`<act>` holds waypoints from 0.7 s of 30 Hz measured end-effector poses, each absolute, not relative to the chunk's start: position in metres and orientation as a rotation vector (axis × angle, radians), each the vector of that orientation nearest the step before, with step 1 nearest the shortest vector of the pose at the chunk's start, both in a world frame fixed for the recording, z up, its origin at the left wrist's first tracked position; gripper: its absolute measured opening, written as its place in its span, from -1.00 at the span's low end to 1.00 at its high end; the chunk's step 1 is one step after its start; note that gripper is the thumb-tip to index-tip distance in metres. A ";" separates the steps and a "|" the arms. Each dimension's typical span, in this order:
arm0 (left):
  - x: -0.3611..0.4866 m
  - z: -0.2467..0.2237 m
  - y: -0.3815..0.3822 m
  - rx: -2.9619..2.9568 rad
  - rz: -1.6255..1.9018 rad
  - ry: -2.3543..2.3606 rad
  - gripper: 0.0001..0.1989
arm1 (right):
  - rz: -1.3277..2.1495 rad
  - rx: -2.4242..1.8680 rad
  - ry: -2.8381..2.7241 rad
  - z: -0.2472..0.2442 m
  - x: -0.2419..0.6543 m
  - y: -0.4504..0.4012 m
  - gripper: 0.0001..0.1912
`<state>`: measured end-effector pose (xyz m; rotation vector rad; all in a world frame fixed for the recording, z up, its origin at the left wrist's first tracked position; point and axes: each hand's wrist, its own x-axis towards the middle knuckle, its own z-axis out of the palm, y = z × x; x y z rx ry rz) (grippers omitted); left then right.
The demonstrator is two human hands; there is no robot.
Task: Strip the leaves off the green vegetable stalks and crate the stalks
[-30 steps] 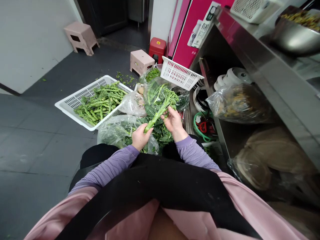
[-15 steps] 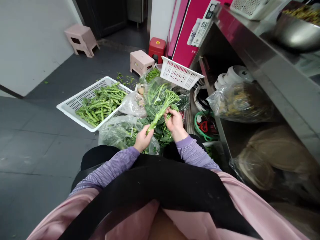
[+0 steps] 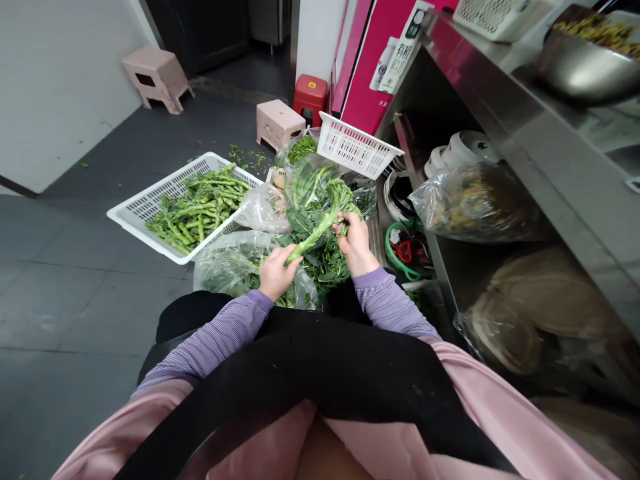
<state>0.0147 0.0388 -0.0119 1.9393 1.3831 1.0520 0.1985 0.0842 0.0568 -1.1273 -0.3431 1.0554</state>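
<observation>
A long broccolini stalk [image 3: 320, 229] slants across the space in front of my knees, its floret head pointing up and to the right. My left hand [image 3: 278, 271] is closed round the lower end of the stem. Close to the head, my right hand [image 3: 353, 241] pinches a small side floret [image 3: 344, 228]; whether it is still joined to the stalk is hidden by the fingers. Dark green leaves [image 3: 325, 267] lie heaped under both hands. An open clear plastic bag [image 3: 220, 260] with greens is left of my left hand.
A white basket [image 3: 133, 215] of trimmed stalks stands on the floor at left. Behind the leaves is another white basket [image 3: 356, 148], near a pink stool [image 3: 279, 121]. A steel shelf [image 3: 505, 127] runs along the right, with a green basket [image 3: 411, 272] low beside it.
My left hand has shifted slightly left and down with the stem end, and the stalk lies flatter. My right hand stays near the head, fingers closed on the side floret.
</observation>
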 end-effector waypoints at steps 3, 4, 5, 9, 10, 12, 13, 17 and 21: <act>0.025 -0.021 0.034 1.544 0.964 1.134 -0.61 | 1.214 -1.079 -0.159 0.054 0.196 0.086 -0.87; 0.027 -0.022 0.034 1.447 0.933 1.084 -0.61 | 1.235 -1.073 -0.142 0.053 0.197 0.086 -0.87; 0.027 -0.022 0.034 1.376 0.922 1.047 -0.61 | 1.241 -1.070 -0.137 0.053 0.199 0.086 -0.88; 0.024 -0.013 0.035 1.172 0.943 0.922 -0.64 | 1.305 -1.018 -0.146 0.054 0.213 0.082 -0.92; 0.024 -0.011 0.035 1.107 0.919 0.880 -0.65 | 1.359 -0.980 -0.161 0.055 0.216 0.080 -0.93; 0.023 -0.008 0.035 0.973 0.871 0.818 -0.66 | 1.490 -0.885 -0.195 0.056 0.221 0.076 -0.95; 0.023 -0.008 0.036 0.916 0.863 0.806 -0.66 | 1.543 -0.836 -0.210 0.057 0.223 0.074 -0.95; 0.021 -0.013 0.042 0.824 0.880 0.860 -0.63 | 1.571 -0.782 -0.301 0.053 0.236 0.061 -0.91; 0.020 -0.016 0.047 0.828 0.905 0.955 -0.65 | 1.334 -1.064 -0.467 0.025 0.280 0.026 -0.84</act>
